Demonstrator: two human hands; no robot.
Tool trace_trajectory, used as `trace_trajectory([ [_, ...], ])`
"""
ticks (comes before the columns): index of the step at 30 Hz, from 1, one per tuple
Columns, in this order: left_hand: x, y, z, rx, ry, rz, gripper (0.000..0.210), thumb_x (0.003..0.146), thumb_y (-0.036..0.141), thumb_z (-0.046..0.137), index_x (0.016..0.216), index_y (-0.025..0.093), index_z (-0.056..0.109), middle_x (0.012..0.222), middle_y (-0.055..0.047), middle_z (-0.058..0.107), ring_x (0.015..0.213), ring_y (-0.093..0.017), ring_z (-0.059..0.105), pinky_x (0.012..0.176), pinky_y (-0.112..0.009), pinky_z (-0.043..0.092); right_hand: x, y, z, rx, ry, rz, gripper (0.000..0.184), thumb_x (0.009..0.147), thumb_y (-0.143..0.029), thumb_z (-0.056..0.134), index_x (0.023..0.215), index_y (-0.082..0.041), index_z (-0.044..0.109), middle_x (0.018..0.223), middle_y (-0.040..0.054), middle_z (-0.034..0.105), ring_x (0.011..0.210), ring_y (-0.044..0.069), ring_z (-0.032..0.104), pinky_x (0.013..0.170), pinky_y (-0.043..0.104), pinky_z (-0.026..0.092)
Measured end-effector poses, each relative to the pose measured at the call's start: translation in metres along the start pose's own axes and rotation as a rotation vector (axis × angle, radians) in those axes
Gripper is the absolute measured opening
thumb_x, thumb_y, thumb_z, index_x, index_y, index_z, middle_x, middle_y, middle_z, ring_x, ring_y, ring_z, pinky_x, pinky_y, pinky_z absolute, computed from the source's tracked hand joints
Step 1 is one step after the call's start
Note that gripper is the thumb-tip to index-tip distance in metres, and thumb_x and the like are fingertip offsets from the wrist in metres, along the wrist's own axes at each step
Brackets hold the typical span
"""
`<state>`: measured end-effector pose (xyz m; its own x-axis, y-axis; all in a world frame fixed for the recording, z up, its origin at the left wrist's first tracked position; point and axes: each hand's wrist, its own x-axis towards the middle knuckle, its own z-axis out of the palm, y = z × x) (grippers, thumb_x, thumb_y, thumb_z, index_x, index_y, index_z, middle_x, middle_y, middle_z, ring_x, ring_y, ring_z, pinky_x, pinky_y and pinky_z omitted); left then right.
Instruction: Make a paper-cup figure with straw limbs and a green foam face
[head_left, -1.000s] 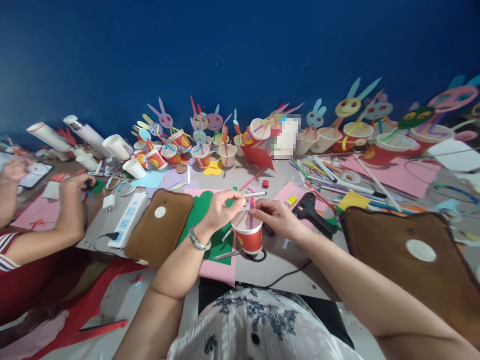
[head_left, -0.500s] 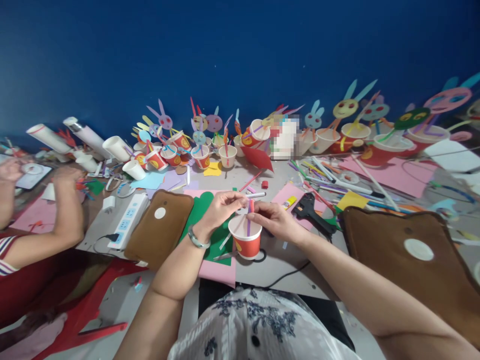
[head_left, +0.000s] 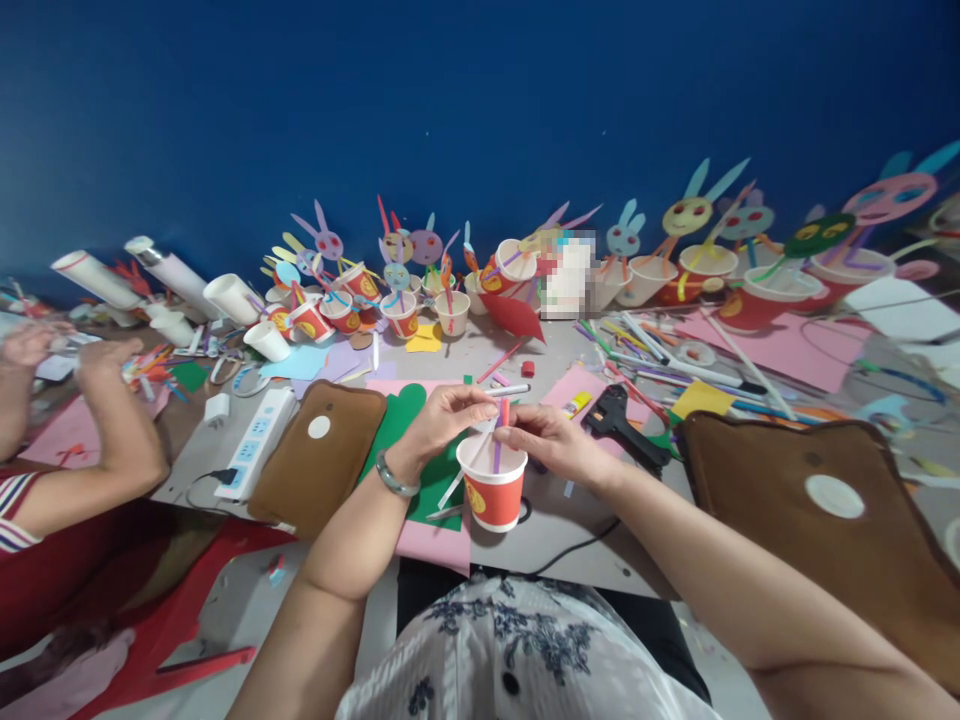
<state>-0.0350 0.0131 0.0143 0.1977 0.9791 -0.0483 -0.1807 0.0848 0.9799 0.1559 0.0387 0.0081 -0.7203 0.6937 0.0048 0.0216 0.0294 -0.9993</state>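
A red-and-white paper cup [head_left: 495, 500] hangs just in front of my fingers, its open rim facing up toward me. Two narrow strips, a purple strip [head_left: 497, 456] and a short red one beside it, stand up at the cup's mouth. My right hand [head_left: 551, 440] pinches the purple strip from the right. On the other side, my left hand [head_left: 450, 420] has thumb and forefinger pressed together close to the strips' top; what is between them is too small to make out. A thin white strip [head_left: 451, 490] slants down left of the cup, over green paper [head_left: 405, 430].
Black glue gun [head_left: 619, 420] and glue stick [head_left: 577, 403] lie right of my hands, among pens and paper strips. Brown pads [head_left: 319, 450] flank me. A white power strip [head_left: 259, 440] is at left. Cups with paper rabbits line the wall. A co-worker's arms [head_left: 120, 440] reach in at left.
The cup has come slightly nearer and lower, showing more of its yellow mark. My hands have barely shifted. At left, the co-worker's hands have moved left, uncovering coloured strips.
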Motion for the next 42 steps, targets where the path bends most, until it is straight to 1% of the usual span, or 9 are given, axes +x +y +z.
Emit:
trace_trajectory([
  [7, 0.001, 0.002, -0.001, 0.064, -0.01, -0.008, 0.026, 0.072, 0.037, 0.081, 0.078, 0.012, 0.073, 0.075, -0.004, 0.07, 0.069, -0.011, 0.06, 0.068, -0.024, 0.046, 0.002, 0.006, -0.001, -0.034, -0.026, 0.003, 0.044, 0.085, -0.059, 0.065, 0.078, -0.015, 0.064, 0.069, -0.0015, 0.054, 0.063, 0.011, 0.045, 0.059, 0.025, 0.038],
  [12, 0.0, 0.003, -0.001, 0.082, -0.008, -0.014, 0.026, 0.07, 0.035, 0.081, 0.076, 0.012, 0.071, 0.074, -0.004, 0.07, 0.068, -0.011, 0.06, 0.067, -0.023, 0.047, 0.002, 0.013, -0.002, -0.113, -0.026, 0.015, 0.044, 0.086, -0.059, 0.064, 0.079, -0.015, 0.065, 0.068, -0.0013, 0.053, 0.063, 0.011, 0.043, 0.058, 0.026, 0.037],
  [18, 0.0, 0.003, -0.001, 0.043, -0.007, -0.022, 0.021, 0.068, 0.029, 0.081, 0.075, 0.013, 0.07, 0.074, -0.003, 0.07, 0.069, -0.012, 0.061, 0.068, -0.024, 0.046, 0.003, 0.01, -0.001, -0.043, -0.037, 0.019, 0.044, 0.085, -0.058, 0.065, 0.077, -0.015, 0.062, 0.069, -0.0021, 0.051, 0.064, 0.011, 0.043, 0.059, 0.025, 0.036],
  [21, 0.001, 0.001, -0.001, 0.032, 0.006, -0.03, 0.02, 0.075, 0.033, 0.075, 0.076, 0.013, 0.071, 0.074, -0.004, 0.069, 0.071, -0.012, 0.06, 0.071, -0.024, 0.046, 0.003, 0.007, 0.0, 0.007, -0.025, 0.022, 0.041, 0.085, -0.056, 0.066, 0.075, -0.016, 0.059, 0.067, -0.0032, 0.049, 0.063, 0.01, 0.041, 0.059, 0.025, 0.036],
  [24, 0.001, -0.001, -0.001, 0.021, 0.042, -0.021, 0.028, 0.082, 0.039, 0.068, 0.074, 0.013, 0.072, 0.073, -0.004, 0.068, 0.073, -0.013, 0.06, 0.074, -0.026, 0.046, 0.003, 0.006, 0.0, 0.033, -0.01, 0.02, 0.041, 0.084, -0.055, 0.067, 0.071, -0.017, 0.056, 0.066, -0.0038, 0.047, 0.062, 0.01, 0.041, 0.06, 0.025, 0.037],
  [26, 0.002, -0.001, -0.001, 0.031, 0.033, -0.007, 0.029, 0.081, 0.041, 0.07, 0.073, 0.013, 0.072, 0.073, -0.003, 0.067, 0.071, -0.012, 0.058, 0.073, -0.026, 0.045, 0.003, 0.005, 0.001, 0.032, -0.017, 0.02, 0.041, 0.084, -0.055, 0.068, 0.071, -0.017, 0.056, 0.066, -0.0039, 0.047, 0.062, 0.01, 0.04, 0.06, 0.025, 0.037],
  [31, 0.001, 0.003, -0.001, 0.062, -0.038, -0.003, 0.03, 0.075, 0.043, 0.079, 0.077, 0.014, 0.075, 0.075, -0.004, 0.07, 0.072, -0.013, 0.06, 0.071, -0.025, 0.045, 0.003, 0.003, 0.001, 0.014, -0.028, 0.02, 0.042, 0.084, -0.056, 0.067, 0.072, -0.016, 0.06, 0.065, -0.0031, 0.049, 0.062, 0.01, 0.042, 0.06, 0.025, 0.038],
  [35, 0.0, 0.004, -0.002, 0.037, -0.05, -0.018, 0.033, 0.072, 0.045, 0.082, 0.079, 0.014, 0.075, 0.077, -0.005, 0.071, 0.072, -0.013, 0.061, 0.07, -0.025, 0.047, 0.003, 0.003, 0.001, 0.038, -0.046, 0.024, 0.042, 0.083, -0.057, 0.068, 0.074, -0.016, 0.063, 0.068, -0.0019, 0.054, 0.064, 0.011, 0.045, 0.061, 0.025, 0.041],
  [42, 0.002, -0.002, -0.006, -0.034, -0.071, -0.077, 0.038, 0.067, 0.044, 0.087, 0.08, 0.012, 0.073, 0.075, -0.004, 0.07, 0.067, -0.011, 0.061, 0.066, -0.024, 0.047, 0.002, 0.005, 0.002, 0.026, -0.053, 0.031, 0.042, 0.082, -0.056, 0.07, 0.079, -0.015, 0.065, 0.07, -0.0009, 0.057, 0.065, 0.011, 0.047, 0.06, 0.024, 0.04],
])
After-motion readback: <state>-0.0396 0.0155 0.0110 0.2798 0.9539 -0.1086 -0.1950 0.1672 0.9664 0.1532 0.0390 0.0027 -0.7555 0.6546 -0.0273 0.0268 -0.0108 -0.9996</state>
